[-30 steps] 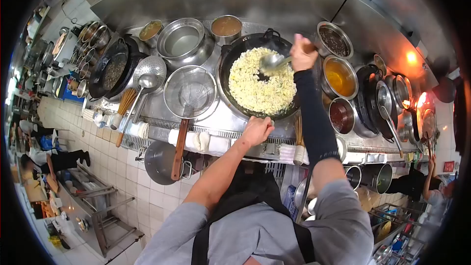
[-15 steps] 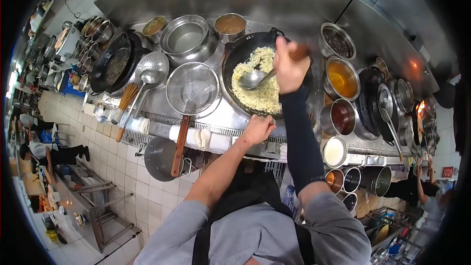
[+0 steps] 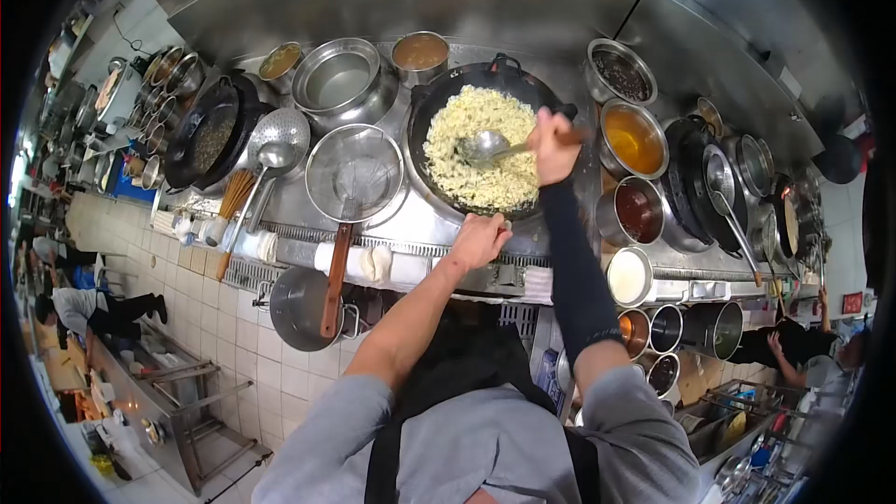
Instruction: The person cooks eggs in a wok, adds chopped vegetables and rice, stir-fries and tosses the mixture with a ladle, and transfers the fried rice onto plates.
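A black wok (image 3: 422, 117) holds a broad heap of yellowish fried rice (image 3: 485, 112), with what look like bits of egg in it. My right hand (image 3: 557, 147) is closed around the ladle's wooden handle, above the wok's right side. The ladle's metal bowl (image 3: 485, 147) rests in the middle of the rice. At the near rim, my left hand (image 3: 481, 241) has its fingers closed on the wok's edge; the exact grip under the fingers is hidden.
Left of the wok lie a wire strainer (image 3: 355, 173) and a perforated skimmer (image 3: 280, 137). Behind stands a metal pot (image 3: 343, 79). Bowls of orange liquid (image 3: 635, 137), red sauce (image 3: 637, 208) and a white container (image 3: 633, 277) line the right. Other people work at both sides.
My right hand has come down nearer to me, and the ladle handle lies flatter. The rice now covers the wok's middle more evenly. My left hand stays at the rim.
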The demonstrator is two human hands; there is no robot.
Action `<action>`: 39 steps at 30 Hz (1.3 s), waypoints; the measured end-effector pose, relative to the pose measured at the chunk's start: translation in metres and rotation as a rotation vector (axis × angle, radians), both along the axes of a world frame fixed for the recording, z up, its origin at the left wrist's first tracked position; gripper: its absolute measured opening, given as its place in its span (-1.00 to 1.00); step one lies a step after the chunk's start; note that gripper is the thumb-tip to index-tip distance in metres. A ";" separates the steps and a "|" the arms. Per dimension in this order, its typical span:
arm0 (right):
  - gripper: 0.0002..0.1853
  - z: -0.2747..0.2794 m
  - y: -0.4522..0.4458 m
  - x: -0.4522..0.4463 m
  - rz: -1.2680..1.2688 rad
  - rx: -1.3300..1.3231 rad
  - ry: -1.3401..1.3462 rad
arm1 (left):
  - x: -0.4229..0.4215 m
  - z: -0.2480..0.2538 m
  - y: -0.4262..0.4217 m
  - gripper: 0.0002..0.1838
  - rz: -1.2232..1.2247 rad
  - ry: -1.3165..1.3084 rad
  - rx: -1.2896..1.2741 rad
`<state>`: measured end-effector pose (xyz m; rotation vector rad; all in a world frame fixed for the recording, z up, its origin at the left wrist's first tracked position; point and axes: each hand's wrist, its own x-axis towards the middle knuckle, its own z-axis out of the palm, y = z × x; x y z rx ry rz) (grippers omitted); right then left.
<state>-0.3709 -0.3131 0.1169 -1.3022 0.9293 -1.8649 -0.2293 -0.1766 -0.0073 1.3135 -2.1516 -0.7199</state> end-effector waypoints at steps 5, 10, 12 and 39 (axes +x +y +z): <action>-0.60 0.059 0.074 0.000 -0.026 0.032 0.225 | 0.001 -0.002 0.003 -0.77 0.002 -0.004 -0.009; -0.59 0.015 0.023 -0.046 0.106 0.090 0.076 | 0.003 0.001 -0.001 -0.76 -0.012 0.010 0.031; -0.55 0.049 0.026 -0.055 0.175 0.179 0.077 | 0.004 0.002 0.003 -0.76 -0.006 0.000 0.029; -0.54 0.124 0.045 0.014 0.231 0.351 -0.089 | 0.002 0.120 0.062 -0.76 0.106 0.173 0.018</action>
